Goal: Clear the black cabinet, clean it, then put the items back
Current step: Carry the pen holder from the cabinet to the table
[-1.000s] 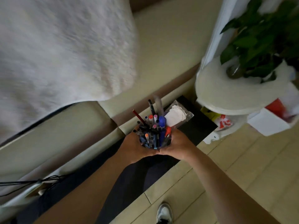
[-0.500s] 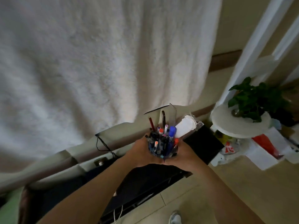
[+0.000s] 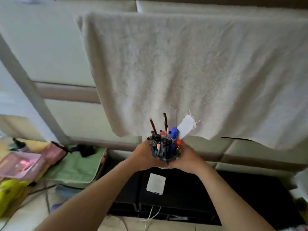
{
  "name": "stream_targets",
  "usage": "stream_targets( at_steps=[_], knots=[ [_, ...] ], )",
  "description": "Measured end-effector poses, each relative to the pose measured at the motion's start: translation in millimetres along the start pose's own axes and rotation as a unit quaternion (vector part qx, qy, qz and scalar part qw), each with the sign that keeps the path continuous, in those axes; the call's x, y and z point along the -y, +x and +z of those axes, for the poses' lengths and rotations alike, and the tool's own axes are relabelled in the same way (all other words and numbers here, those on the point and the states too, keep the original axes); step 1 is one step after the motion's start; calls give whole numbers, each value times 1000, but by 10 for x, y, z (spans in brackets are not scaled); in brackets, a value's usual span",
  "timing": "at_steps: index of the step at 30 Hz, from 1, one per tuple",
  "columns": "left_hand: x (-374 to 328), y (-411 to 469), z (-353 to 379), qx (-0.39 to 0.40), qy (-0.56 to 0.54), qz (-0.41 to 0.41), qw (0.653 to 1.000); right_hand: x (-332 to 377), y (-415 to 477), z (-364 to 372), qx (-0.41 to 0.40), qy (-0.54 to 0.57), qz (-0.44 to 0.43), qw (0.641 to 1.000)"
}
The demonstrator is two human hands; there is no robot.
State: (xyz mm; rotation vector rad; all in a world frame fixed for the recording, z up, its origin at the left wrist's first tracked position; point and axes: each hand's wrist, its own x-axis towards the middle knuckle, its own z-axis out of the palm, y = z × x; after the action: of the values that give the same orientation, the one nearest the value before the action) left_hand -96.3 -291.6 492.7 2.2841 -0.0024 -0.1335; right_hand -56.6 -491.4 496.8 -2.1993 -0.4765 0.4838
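A pen holder (image 3: 165, 150) crammed with several pens and markers is cupped between both hands above the black cabinet (image 3: 233, 194). My left hand (image 3: 143, 157) wraps its left side and my right hand (image 3: 188, 159) wraps its right side. A white packet (image 3: 186, 125) sticks up at the holder's right. The holder's body is mostly hidden by my fingers. On the cabinet top lies a small white box (image 3: 155, 184).
A white fluffy blanket (image 3: 191, 72) hangs over the cream sofa (image 3: 58, 52) behind the cabinet. To the left are a green cloth (image 3: 76, 167), a pink pouch (image 3: 21, 165) and a yellow-green bag (image 3: 10, 192). White cables (image 3: 150, 215) dangle at the cabinet's front.
The view has swung left, away from the potted plant. The pen holder stays gripped in both hands, now held over the cabinet's left part with the white box in sight.
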Motion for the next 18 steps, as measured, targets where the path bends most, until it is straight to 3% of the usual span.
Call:
stream_targets(
  at_steps=[7, 18],
  knots=[
    [598, -867, -750, -115, -15, -90, 989, 808, 427, 850, 117, -26, -96, 988],
    [1779, -2344, -2006, -246, -32, -110, 962, 2386, 659, 2639, 224, -51, -195, 953]
  ],
)
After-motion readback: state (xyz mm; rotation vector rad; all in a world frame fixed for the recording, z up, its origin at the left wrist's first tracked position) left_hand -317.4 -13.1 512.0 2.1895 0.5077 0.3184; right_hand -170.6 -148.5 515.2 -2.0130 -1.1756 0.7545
